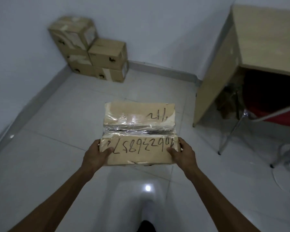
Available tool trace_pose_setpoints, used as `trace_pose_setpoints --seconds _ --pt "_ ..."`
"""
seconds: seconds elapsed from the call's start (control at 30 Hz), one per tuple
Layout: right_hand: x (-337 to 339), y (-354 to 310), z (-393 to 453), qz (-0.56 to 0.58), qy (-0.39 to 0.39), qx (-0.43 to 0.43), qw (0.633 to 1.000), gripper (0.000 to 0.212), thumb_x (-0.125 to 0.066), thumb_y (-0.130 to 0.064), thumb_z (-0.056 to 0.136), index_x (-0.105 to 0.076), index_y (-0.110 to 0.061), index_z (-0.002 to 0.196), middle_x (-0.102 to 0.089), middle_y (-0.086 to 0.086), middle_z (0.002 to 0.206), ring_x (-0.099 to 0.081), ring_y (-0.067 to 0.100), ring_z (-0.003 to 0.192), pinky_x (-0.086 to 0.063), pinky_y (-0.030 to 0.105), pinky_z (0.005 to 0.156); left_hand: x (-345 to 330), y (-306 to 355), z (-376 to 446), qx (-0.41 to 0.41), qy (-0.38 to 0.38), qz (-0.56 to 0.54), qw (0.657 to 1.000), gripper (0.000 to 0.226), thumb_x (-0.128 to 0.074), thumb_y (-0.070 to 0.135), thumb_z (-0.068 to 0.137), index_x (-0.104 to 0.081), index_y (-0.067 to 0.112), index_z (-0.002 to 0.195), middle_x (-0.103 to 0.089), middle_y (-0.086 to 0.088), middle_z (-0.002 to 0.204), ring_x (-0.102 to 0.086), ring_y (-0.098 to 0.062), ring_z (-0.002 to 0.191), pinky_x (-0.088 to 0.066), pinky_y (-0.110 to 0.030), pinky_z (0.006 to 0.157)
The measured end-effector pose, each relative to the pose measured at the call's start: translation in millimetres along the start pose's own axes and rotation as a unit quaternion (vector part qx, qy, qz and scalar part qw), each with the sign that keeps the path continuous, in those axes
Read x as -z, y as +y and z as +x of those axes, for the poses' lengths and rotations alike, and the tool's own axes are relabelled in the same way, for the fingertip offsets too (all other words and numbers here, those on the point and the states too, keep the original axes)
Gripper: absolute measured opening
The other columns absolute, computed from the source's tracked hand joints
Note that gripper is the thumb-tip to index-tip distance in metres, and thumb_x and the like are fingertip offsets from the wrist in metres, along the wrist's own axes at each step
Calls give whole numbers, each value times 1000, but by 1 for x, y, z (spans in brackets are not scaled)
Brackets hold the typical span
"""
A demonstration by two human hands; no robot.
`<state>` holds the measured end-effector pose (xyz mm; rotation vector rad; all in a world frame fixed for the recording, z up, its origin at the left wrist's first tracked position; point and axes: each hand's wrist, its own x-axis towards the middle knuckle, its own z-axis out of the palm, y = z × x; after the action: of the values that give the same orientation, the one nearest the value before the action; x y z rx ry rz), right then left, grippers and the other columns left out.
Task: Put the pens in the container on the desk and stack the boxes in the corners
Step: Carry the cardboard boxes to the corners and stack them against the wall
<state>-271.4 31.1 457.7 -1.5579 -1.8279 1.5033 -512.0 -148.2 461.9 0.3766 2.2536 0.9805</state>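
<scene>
— So, what is the person holding?

— A flat cardboard box (139, 133) with shiny tape across the middle and numbers written on top. It is being held out in front, up off the tiled floor (57, 164).

— Who is holding it?

— Both hands. The left hand (95, 154) is gripping the near left corner, with the thumb lying on top. The right hand (182, 152) is gripping the near right corner the same way. The other fingers are going under the box, so I cannot see them. Both arms are reaching forward, almost straight.

— Which part of the job is this?

— I think it is the stacking part. The box is being carried toward the corner.

— What is waiting in the corner?

— A pile of brown boxes (90, 51) is sitting against the two walls, well apart from the held box. One side is taller than the other.

— What does the next move need?

— I think the person needs to walk closer, keep the box flat, and set it on the pile so it is not tipping.

— Anything else around?

— A wooden desk (264, 36) is standing to the right, with a chair leg (231, 131) beside it. I am not seeing any pens or container.
</scene>
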Motion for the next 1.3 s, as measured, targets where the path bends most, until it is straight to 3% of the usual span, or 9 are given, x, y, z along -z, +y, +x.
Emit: trace_pose_setpoints --seconds 0.27,0.4,0.7,0.9,1.03,1.2,1.3 --pt "-75 -120 152 -14 -32 12 999 32 -68 -16 88 -61 -20 119 -65 -3 107 -61 19 100 -52 35 86 65 73 157 22 22 -7 999 36 -73 33 83 -59 22 115 -67 -2 106 -64 -24 97 -53 -43 85" --pt "-111 -179 236 -23 -38 19 999 34 -69 -15 87 -61 -19 120 -64 -5 107 -58 18 98 -50 32 85 95 110 249 27 12 -23 999 34 -74 31 83 -60 23 113 -69 -2 107 -65 -24 97 -54 -44 87" --pt "-189 -290 387 -31 -39 28 998 26 -67 -14 88 -61 -25 112 -66 -5 105 -62 18 99 -55 40 88 153 177 437 26 -28 -59 998 28 -68 30 88 -61 24 115 -68 2 107 -66 -21 97 -56 -46 86" --pt "-229 -352 489 -26 -26 22 999 25 -68 -16 89 -63 -24 112 -65 -7 102 -62 17 98 -55 38 86 180 232 560 12 -74 -118 990 26 -62 19 94 -59 27 118 -66 12 103 -65 -15 101 -50 -21 66" --pt "-252 -384 553 -15 -14 19 1000 27 -68 -18 89 -65 -23 116 -67 -6 106 -62 18 100 -54 36 84 192 273 634 38 -83 -163 982 29 -62 20 94 -55 32 120 -64 15 99 -61 -5 87 -48 -22 58" --pt "-281 -417 636 3 0 28 1000 30 -68 -18 88 -66 -24 118 -67 -5 107 -61 18 100 -49 31 81 203 315 722 45 -93 -155 983 38 -67 17 90 -56 26 126 -65 6 105 -61 -12 91 -49 -29 69" --pt "-306 -436 701 9 7 21 1000 30 -69 -18 88 -66 -23 117 -65 -7 104 -60 17 99 -48 31 81 198 335 790 43 -88 -140 985 50 -69 13 88 -53 17 135 -62 -7 124 -59 -25 108 -50 -37 89"
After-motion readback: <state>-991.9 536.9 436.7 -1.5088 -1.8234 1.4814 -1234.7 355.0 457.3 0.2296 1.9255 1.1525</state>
